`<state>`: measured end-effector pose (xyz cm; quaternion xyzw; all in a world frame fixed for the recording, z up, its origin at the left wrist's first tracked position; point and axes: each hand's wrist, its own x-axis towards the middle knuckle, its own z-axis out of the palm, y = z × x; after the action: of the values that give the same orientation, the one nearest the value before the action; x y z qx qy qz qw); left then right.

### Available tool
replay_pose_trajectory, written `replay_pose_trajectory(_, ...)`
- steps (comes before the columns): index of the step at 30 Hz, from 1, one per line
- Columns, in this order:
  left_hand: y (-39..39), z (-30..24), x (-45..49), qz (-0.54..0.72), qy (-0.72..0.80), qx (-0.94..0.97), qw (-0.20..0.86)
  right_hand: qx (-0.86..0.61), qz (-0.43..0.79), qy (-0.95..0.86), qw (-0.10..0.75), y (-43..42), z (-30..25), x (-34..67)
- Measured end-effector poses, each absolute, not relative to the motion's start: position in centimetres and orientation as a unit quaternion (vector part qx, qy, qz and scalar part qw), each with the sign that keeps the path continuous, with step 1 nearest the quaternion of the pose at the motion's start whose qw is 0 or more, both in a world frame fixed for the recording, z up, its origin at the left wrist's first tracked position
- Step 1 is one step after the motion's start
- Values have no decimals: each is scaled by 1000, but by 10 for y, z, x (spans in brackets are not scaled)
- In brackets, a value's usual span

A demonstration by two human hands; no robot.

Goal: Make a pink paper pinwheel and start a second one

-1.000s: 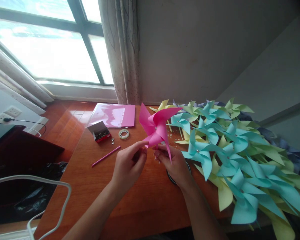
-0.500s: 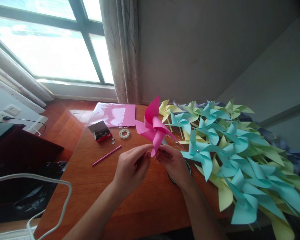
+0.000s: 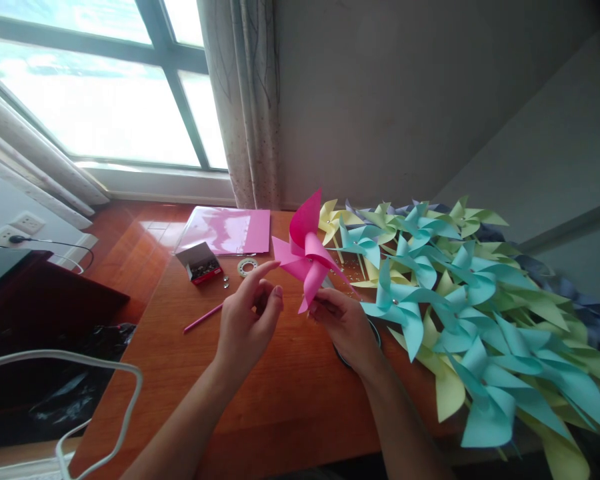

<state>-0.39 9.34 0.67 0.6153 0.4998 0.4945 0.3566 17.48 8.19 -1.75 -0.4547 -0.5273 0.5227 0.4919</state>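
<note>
Pink paper makes the four curled blades of the pinwheel (image 3: pixel 312 255), pinned by one small shiny fastener and raised above the middle of the smooth reddish wooden table (image 3: pixel 280 413). The right hand (image 3: pixel 341 319) pinches it from behind, low down; the exact grip point is hidden. The left hand (image 3: pixel 250 319) grasps nothing visible, its index finger reaching to the left blade; whether they touch, I cannot tell. On the left lie one slim pink stick (image 3: pixel 203 319), two small metal pieces (image 3: pixel 225 283), one white tape ring (image 3: pixel 247 267) and one open red box (image 3: pixel 203 267), its lettering too small to read. Farther off is glossy-covered pink paper (image 3: pixel 220 230). On the right, turquoise pinwheels (image 3: pixel 487 393), at least seven, overlap pale yellow-green ones (image 3: pixel 447 383), too crowded to count.
</note>
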Motion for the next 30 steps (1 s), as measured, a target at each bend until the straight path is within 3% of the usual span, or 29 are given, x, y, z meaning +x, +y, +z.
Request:
replay_pose_trajectory(10, 92, 7, 0, 508, 481, 599, 391, -464, 531, -448, 550, 85, -16, 167)
replay_pose_trajectory(18, 89, 5, 9, 476, 489, 664, 306, -477, 540, -463, 516, 83, -15, 168)
replay_pose_trajectory(24, 91, 0, 13, 476, 481, 500, 541, -471, 550, -468, 506, 79, -15, 163)
replay_pose_trajectory(30, 89, 4, 18, 511, 465, 428, 583, -462, 536, -500, 499, 77, -17, 160)
